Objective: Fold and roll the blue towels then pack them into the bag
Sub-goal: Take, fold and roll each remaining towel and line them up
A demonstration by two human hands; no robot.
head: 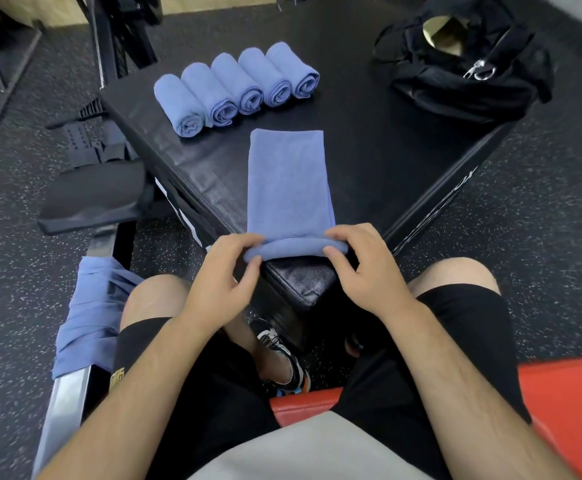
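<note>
Towels, left to right. Loose pile [88,317] drapes over a bench rail by the left knee, not yet folded. Five rolls [237,88] lie side by side, touching, at the far left of the box [386,150], spiral ends facing the person.

Step in hand: rolling number six. The strip [289,181] is folded narrow and lies flat on the box, its near end at the box's near corner. Its long axis runs away from the person and the far end leans slightly left. The rolled-up part lies crosswise, left to right. Only a turn or so is in, I think; the count is hard to read under the fingers.

Left hand [220,271] pinches the roll's left end, fingers on top and thumb on the near side. Right hand [365,268] does the same at the right end, fingers curled over and thumb tucked against the near side.

Next move, my read: push the roll away along the strip. Keep both ends level so it doesn't cone, and keep it tight.

Bag [462,64] sits at the far right corner, well apart from the rolls, mouth apparently open. Nothing blue shows inside, so packing looks not yet begun.
</note>
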